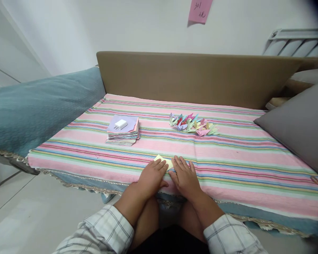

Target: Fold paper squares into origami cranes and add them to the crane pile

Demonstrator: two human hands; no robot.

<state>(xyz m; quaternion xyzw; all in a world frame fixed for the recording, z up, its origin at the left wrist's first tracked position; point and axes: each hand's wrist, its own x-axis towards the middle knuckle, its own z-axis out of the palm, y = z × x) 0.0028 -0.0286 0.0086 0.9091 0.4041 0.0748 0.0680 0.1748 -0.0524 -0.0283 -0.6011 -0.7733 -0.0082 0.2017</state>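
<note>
A small piece of pale yellow paper [163, 160] lies on the striped cloth [228, 165] near the sofa's front edge. My left hand [153, 175] rests over its left part, fingers laid down on it and thumb to the side. Flat on the cloth, my right hand [184, 173] touches the paper's right end with its fingers apart. Both hands cover much of the paper, so its full shape is hidden. Beyond them to the left sits a stack of coloured paper [123, 137]. Several folded paper cranes [192, 125] are grouped farther back on the right.
A white charger plug [121, 124] lies on top of the stack. The brown backrest [185, 77] closes off the far side, with a blue-covered armrest [47, 102] at left. A grey cushion [302, 123] leans at right. A pink note [200, 11] hangs on the wall.
</note>
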